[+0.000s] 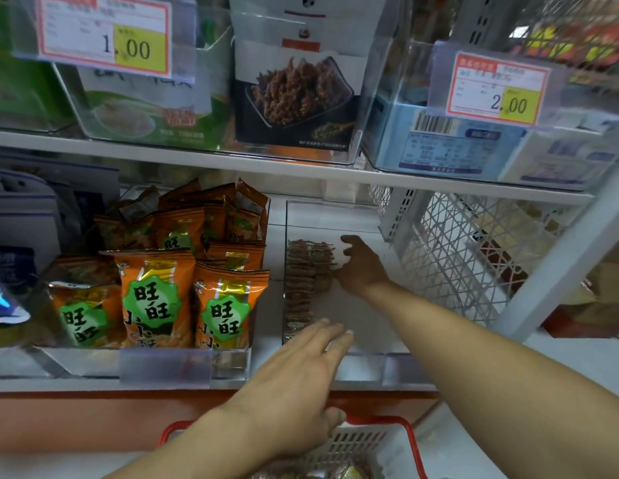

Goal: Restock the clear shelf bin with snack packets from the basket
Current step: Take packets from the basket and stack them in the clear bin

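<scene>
Arranging stock inside the clear plastic shelf bin (370,216): the right hand (361,264) is deep in the bin, its grip loosely curled against the side of a row of small brown-and-red snack packets (303,281) stacked along the bin's left wall; whether it pinches one cannot be told. The left hand (294,385) hovers at the bin's front lip, grip fully open, fingers straight, holding nothing.

Step in hand, by my read: squaring the packets already placed, between fetches. Next move calls for a hand dropping back to the red-rimmed white plastic basket (380,437) below the shelf edge, picking up more packets and setting them in the bare right part of the bin.

Counts: 1 clear bin being filled, 1 basket, 2 hands. Packets in the row are too small and blurred to count exactly; well over 10. Basket contents are barely visible at the bottom edge. The neighbouring bin of orange snack bags (156,299) shows 3 bags in front, more behind. 2 price tags (106,36) above.
</scene>
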Available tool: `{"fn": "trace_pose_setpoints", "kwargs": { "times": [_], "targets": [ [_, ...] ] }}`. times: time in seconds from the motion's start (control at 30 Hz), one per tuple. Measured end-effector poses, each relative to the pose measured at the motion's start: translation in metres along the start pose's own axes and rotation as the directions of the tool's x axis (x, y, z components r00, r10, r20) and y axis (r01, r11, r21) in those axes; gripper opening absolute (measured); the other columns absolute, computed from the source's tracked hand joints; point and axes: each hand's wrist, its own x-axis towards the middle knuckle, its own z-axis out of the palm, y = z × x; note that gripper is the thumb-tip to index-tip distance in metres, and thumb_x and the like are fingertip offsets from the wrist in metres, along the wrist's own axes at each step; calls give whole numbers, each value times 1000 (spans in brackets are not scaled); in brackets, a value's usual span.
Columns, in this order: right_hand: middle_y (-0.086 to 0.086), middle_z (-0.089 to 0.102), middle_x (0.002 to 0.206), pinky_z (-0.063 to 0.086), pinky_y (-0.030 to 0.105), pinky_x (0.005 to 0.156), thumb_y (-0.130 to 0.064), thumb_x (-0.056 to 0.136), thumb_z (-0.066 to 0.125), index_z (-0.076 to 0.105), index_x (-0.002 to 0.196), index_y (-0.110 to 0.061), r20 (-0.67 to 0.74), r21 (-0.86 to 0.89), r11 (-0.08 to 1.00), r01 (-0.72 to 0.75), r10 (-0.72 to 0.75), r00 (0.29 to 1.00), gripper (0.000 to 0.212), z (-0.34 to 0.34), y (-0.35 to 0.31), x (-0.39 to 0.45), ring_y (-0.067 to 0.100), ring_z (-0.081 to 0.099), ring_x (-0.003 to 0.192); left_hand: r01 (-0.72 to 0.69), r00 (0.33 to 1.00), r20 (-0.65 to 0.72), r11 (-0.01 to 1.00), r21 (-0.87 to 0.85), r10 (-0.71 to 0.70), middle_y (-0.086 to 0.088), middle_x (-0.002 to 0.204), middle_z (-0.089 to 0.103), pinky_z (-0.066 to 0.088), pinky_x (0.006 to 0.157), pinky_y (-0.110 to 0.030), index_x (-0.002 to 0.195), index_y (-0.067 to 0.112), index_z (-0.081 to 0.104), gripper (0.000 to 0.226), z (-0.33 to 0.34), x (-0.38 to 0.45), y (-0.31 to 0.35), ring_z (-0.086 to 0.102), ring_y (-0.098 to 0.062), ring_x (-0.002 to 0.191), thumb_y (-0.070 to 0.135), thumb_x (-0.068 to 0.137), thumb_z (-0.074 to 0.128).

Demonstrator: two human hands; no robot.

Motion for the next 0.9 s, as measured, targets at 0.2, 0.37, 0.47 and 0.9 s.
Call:
{"fn": "trace_pose_setpoints", "kwargs": {
  "times": [0.2,0.37,0.47,0.9],
  "targets": [
    [-10,69,90,50,16,70,2,84,60,64,98,-34,-464,230,873,430,-290,837,39,-24,-30,-70,4,65,79,-51,980,-186,995,83,66,15,144,47,25,116,-20,152,37,35,66,-12,-16,12,35,-4,136,42,94,64],
    [1,58,79,44,20,65,10,77,56,61,76,-12,-745,-53,676,735,-517,422,22,-7,6,-147,17,56,72,30,996,80,998,48,-34,16,108,66,50,77,-29,118,40,53,32,-7,-30,13,60,-7,94,45,89,66],
    [4,55,75,42,20,65,9,75,55,59,71,-7,-618,-13,753,658,-523,587,17,42,54,-185,18,52,69,150,871,442,972,182,-217,13,119,67,47,77,-31,127,39,55,42,19,-35,-2,61,-14,97,44,88,71],
    [5,24,162,11,49,126,-22,82,74,25,156,-26,496,-597,776,203,159,853,89,164,240,-224,31,14,151,504,600,641,849,162,-479,-15,152,48,46,108,-38,151,16,43,67,220,-57,-84,51,-33,134,30,90,66]
  ]
}}
